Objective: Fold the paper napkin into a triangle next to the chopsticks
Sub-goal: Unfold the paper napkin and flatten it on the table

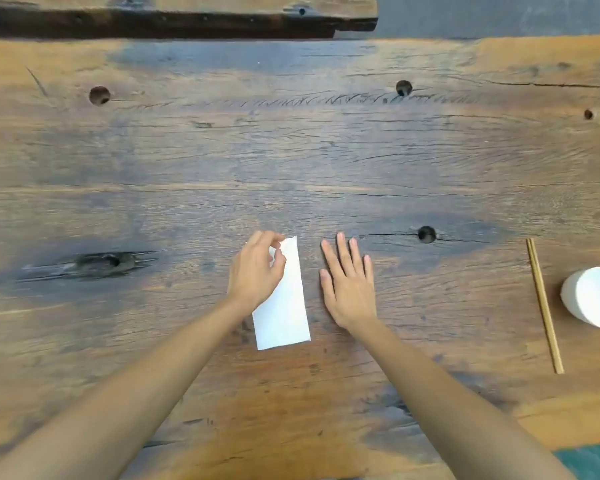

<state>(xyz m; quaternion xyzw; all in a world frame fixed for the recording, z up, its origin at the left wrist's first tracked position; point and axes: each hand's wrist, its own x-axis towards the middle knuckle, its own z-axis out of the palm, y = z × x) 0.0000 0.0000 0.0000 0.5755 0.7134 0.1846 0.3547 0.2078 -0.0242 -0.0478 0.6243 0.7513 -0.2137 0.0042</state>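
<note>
Napkin [284, 299], white and folded to a narrow rectangle, lies flat on the wooden table [291, 150] at lower centre of the frame. Left hand [255, 268] covers its upper left part, fingertips pinching the top corner; how much paper sits under the palm is hidden. Right hand [347, 282] rests just beside the napkin's right edge, fingers spread flat, grasping nothing. Chopsticks [544, 304] lie well apart at the right, beside a white cup [591, 296] cut off by the frame edge.
</note>
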